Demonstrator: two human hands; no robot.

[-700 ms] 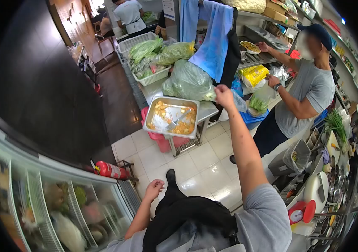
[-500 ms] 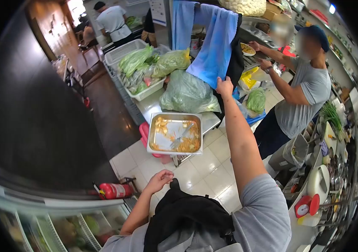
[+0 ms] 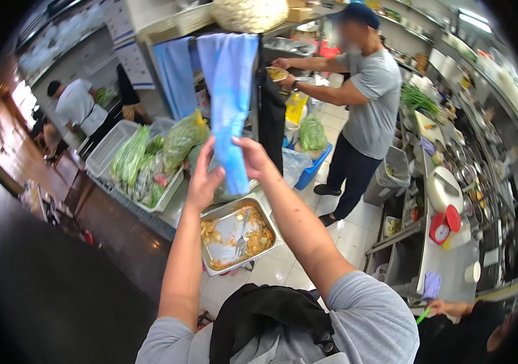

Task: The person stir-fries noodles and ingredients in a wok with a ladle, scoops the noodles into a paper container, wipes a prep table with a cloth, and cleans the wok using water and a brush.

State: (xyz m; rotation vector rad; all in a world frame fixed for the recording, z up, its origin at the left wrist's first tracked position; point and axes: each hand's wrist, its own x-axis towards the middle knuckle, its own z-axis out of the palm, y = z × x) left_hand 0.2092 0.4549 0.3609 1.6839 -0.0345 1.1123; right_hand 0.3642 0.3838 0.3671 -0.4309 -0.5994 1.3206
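At the blue cloth [image 3: 227, 85], left hand [image 3: 202, 184] and right hand [image 3: 254, 160], both half-open, touch its edges.

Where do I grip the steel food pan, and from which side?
I'd take the steel food pan by its flared rim, left hand on its left edge, right hand on its right, from above: the lip runs around the rectangular open top. Lift level; a fork-like utensil lies inside.

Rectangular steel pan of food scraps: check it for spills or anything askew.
The rectangular steel pan appears to jut past the edge of the metal counter, which looks precarious, though the angle may exaggerate it. A silver fork-like utensil lies inside among orange-brown food remnants. I see no spill around it.
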